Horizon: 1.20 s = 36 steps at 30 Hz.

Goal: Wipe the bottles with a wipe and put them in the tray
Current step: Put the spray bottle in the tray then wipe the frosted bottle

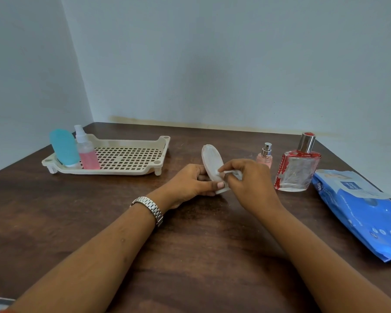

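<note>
My left hand [190, 182] grips the lower end of a white oval bottle [210, 159], tilted with its cap end down near the table. My right hand [248, 181] pinches a small white wipe [231, 173] against the bottle's side. A cream slotted tray [127, 157] stands at the left; in its left end stand a blue squeeze bottle [63, 146] and a clear spray bottle with pink liquid [87, 152]. To the right of my hands stand a small pink perfume bottle [265, 155] and a larger clear glass bottle with red trim and a silver cap [297, 168].
A blue pack of wipes [361, 208] lies at the right edge of the dark wooden table [190, 245]. Pale walls close off the back and left side. A metal watch [149, 210] sits on my left wrist.
</note>
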### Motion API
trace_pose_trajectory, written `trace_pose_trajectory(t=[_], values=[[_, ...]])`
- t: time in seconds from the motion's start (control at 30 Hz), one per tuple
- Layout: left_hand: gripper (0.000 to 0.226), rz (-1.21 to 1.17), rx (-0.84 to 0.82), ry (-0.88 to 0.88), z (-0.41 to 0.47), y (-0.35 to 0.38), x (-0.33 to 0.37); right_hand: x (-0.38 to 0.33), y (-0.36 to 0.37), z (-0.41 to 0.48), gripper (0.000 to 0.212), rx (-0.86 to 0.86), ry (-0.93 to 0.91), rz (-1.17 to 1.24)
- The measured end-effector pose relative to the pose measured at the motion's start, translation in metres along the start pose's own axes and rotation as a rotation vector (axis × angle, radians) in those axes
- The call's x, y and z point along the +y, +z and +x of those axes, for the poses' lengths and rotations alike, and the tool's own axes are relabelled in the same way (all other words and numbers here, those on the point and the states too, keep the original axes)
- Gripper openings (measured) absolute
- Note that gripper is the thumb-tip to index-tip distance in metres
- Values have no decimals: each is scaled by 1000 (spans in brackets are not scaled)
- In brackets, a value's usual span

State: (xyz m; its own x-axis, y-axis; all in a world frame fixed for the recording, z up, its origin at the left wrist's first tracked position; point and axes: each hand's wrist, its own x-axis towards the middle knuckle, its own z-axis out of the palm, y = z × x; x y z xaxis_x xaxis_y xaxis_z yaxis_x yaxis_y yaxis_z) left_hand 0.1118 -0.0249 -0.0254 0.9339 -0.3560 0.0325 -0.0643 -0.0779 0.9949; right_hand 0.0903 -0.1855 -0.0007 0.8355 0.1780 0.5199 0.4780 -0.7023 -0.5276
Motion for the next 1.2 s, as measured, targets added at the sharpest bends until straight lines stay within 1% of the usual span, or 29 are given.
trace_pose_trajectory(t=[0.1, 0.23, 0.3, 0.37, 0.47, 0.6, 0.67, 0.8, 0.87, 0.93, 1.0, 1.13, 1.2], values=[[21, -10, 16, 3, 0, 0, 0, -2, 2, 1, 20, 21, 4, 1], [22, 11, 11, -1, -1, 1, 2, -3, 1, -4, 19, -42, -69, -63], [25, 16, 3, -10, -1, 1, 3, 0, -3, -3, 17, -50, -40, -36], [27, 17, 11, -19, 0, 1, 3, 2, -3, 1, 16, -23, -8, -4], [22, 26, 31, -9, 0, 0, 1, -3, 1, 2, 17, -9, -24, -16], [24, 81, 42, 15, 0, 2, 0, -7, -4, -2, 20, -114, -95, -86], [25, 97, 36, -4, 1, 2, 0, -4, -8, -1, 22, -132, -65, -72], [19, 91, 18, -16, 1, 3, 1, -3, -6, 5, 19, -44, 0, 18], [20, 77, 11, -19, 0, 2, 1, -6, -5, 3, 19, -66, -23, -3], [25, 86, 9, -14, 0, 1, 0, -7, -6, 0, 20, -133, -64, -61], [27, 92, -3, -13, 1, 2, 0, -5, -11, -1, 22, -177, -67, -86], [20, 71, -18, -36, 1, 3, 2, -1, -12, 4, 19, -123, -20, -19], [21, 66, -27, -37, 1, 1, 1, -3, -10, 4, 20, -122, -19, -4]])
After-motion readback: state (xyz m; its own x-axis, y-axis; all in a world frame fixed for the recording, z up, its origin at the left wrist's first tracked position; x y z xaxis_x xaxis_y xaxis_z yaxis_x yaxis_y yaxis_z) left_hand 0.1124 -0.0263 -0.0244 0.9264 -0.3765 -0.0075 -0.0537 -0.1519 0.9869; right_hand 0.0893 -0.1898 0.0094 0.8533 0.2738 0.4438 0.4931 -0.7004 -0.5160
